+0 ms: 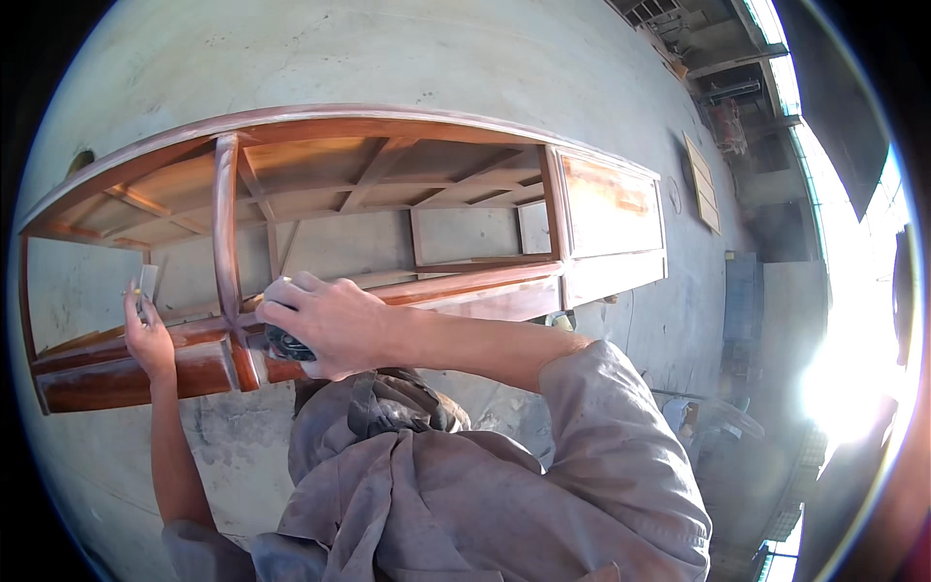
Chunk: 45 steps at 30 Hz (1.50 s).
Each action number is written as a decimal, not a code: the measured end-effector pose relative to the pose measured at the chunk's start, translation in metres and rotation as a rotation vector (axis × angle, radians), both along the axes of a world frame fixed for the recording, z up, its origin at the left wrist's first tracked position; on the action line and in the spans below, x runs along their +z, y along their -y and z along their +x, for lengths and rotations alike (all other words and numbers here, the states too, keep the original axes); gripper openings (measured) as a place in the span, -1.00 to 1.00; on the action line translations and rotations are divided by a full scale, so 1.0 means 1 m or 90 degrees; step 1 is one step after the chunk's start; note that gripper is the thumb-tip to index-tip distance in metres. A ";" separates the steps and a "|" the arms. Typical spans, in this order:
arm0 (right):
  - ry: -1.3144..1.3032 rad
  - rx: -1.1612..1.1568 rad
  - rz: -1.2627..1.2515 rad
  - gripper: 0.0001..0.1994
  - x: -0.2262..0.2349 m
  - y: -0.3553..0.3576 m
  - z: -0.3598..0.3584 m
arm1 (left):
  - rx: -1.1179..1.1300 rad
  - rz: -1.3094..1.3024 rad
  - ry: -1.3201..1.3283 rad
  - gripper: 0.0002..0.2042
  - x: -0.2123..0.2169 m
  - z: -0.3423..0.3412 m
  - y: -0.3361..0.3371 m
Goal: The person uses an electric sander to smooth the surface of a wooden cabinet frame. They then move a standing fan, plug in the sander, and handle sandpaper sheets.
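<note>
A long reddish-brown wooden cabinet frame stretches across in front of me, with open bays and pale, whitish patches along its edges. My right hand is closed over a dark, rounded tool, close to the lower rail beside the upright post. The palm and fingers hide most of that tool, so its exact kind does not show. To the left, my left hand is raised at the left bay, its fingers bent around a thin, flat, pale piece that points upward.
A panelled section closes the cabinet's right end. Grey concrete floor surrounds the cabinet. Farther right, a slatted wooden frame stands near assorted clutter, and strong sunlight comes in. A blue-grey box shape is at the right.
</note>
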State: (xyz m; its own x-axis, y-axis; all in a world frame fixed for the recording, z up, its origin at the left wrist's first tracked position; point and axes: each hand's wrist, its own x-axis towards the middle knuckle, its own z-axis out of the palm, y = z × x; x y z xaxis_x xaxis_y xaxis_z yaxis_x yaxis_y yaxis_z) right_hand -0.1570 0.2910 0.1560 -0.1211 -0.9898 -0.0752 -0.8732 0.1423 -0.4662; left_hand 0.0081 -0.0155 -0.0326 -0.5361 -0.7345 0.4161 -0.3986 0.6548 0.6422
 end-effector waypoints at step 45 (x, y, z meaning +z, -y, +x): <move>-0.059 -0.181 -0.077 -0.43 -0.007 -0.103 0.004 | 0.044 0.027 0.071 -0.65 0.007 0.007 -0.003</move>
